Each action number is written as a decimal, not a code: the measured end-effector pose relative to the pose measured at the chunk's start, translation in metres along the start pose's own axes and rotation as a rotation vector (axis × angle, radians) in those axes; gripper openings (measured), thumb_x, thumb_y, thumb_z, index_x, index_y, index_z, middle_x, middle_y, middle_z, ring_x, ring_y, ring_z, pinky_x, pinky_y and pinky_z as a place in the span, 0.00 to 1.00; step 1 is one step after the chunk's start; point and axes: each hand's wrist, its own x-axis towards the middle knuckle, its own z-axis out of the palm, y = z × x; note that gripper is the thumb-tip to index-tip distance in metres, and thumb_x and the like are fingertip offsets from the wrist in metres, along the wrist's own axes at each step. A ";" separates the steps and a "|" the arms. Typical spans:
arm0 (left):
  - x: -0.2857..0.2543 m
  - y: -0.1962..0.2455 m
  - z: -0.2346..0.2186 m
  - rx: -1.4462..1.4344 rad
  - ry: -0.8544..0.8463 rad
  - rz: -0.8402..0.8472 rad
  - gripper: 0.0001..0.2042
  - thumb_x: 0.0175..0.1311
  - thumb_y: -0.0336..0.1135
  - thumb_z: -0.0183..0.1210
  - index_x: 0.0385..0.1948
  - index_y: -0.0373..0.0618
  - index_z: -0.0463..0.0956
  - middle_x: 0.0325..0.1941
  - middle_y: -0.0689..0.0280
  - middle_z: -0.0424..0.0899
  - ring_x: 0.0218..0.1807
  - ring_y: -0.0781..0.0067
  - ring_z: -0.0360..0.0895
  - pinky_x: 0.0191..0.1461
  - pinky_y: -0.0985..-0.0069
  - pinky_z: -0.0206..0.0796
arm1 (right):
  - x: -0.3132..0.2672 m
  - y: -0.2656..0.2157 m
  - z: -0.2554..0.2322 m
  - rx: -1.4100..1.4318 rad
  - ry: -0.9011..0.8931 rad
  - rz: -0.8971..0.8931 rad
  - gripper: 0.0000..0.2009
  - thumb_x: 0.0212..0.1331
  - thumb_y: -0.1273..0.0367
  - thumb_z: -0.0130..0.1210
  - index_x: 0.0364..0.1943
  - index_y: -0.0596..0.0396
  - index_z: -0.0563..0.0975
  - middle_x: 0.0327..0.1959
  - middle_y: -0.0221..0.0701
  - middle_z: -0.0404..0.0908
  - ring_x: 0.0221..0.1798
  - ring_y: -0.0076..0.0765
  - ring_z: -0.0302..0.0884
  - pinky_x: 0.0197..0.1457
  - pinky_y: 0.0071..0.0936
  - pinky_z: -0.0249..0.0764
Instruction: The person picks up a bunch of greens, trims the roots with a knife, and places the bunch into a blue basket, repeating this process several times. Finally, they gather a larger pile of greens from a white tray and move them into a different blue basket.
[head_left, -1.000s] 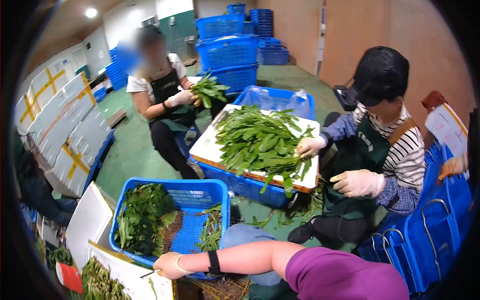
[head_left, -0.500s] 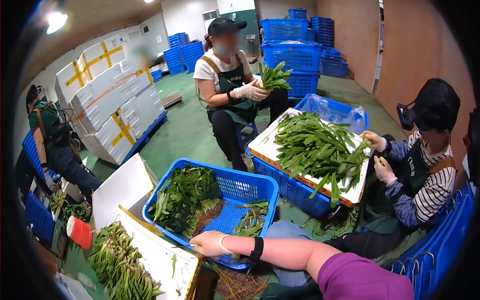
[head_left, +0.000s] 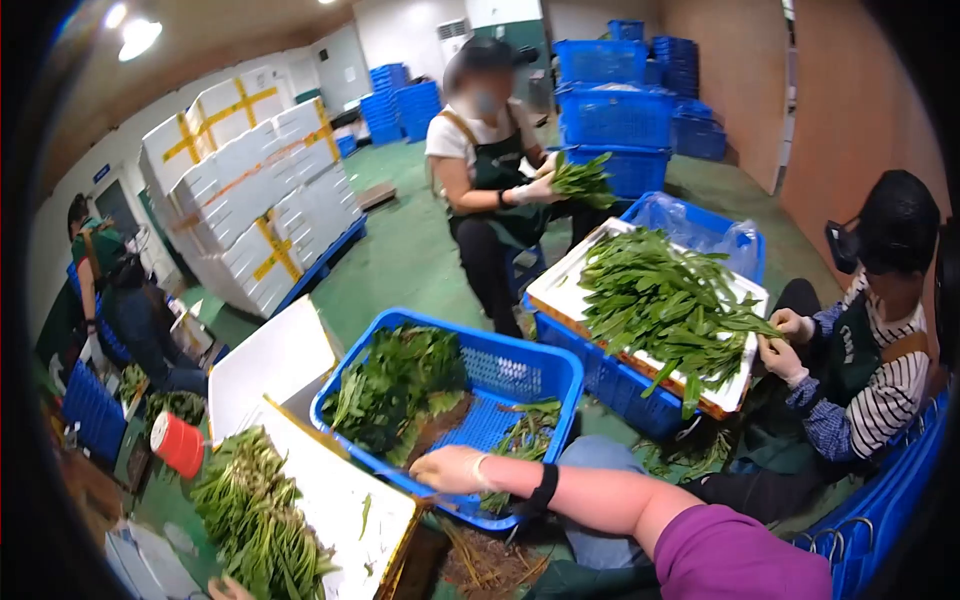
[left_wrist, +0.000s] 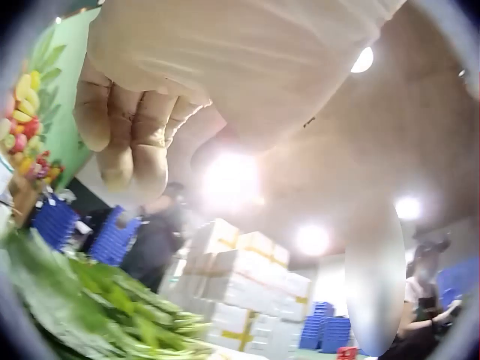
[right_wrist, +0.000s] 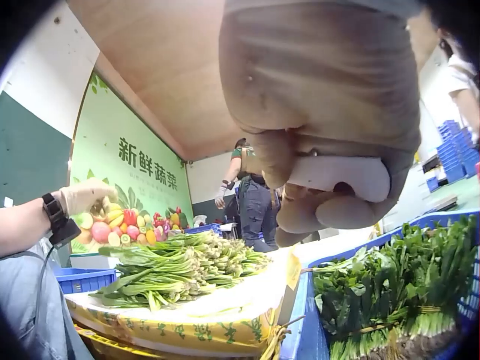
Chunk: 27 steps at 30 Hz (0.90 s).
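Note:
My gloved right hand [head_left: 450, 469] is over the near rim of a blue basket [head_left: 521, 368], its fingers curled round a knife whose white handle [right_wrist: 341, 174] has a hole in it. Bundled leafy greens with roots [right_wrist: 390, 289] fill part of that basket. At the bottom edge of the head view, only part of my left hand [head_left: 231, 589] shows, beside a pile of long-stemmed greens [head_left: 262, 515] on a white foam box lid [head_left: 345, 515]. In the left wrist view the gloved fingers [left_wrist: 150, 142] hang loosely bent above the leaves, holding nothing.
A person [head_left: 490, 160] opposite holds a bunch of leaves. Another person [head_left: 865, 340] at right handles greens on a foam tray [head_left: 560, 290]. A red cup-shaped container [head_left: 178, 445] stands left of the pile. Stacked foam boxes [head_left: 250, 190] and blue crates [head_left: 612, 110] stand behind.
The head view has swung left, so the scene sits further right. My left hand has come into the bottom edge. The person at right has brought both hands together at the leaves.

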 end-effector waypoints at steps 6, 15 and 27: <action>-0.046 0.088 0.035 -0.855 -0.759 0.027 0.13 0.65 0.30 0.54 0.45 0.32 0.80 0.32 0.63 0.85 0.38 0.75 0.81 0.45 0.78 0.70 | -0.008 0.014 -0.041 0.555 0.189 -0.035 0.17 0.74 0.62 0.45 0.52 0.57 0.81 0.33 0.32 0.85 0.29 0.24 0.79 0.33 0.24 0.76; -0.116 0.177 0.186 -1.153 -1.694 -0.411 0.16 0.75 0.40 0.51 0.51 0.37 0.78 0.46 0.60 0.85 0.47 0.69 0.81 0.55 0.71 0.73 | -0.036 0.033 -0.105 1.036 0.678 -0.042 0.18 0.77 0.60 0.45 0.55 0.60 0.78 0.33 0.27 0.81 0.29 0.17 0.71 0.34 0.18 0.68; -0.054 0.234 0.415 0.009 -0.555 0.372 0.11 0.52 0.35 0.62 0.34 0.42 0.85 0.40 0.51 0.87 0.45 0.48 0.84 0.51 0.57 0.76 | -0.035 0.033 -0.106 1.014 0.624 0.117 0.19 0.77 0.61 0.45 0.56 0.63 0.76 0.33 0.25 0.80 0.30 0.16 0.71 0.37 0.16 0.69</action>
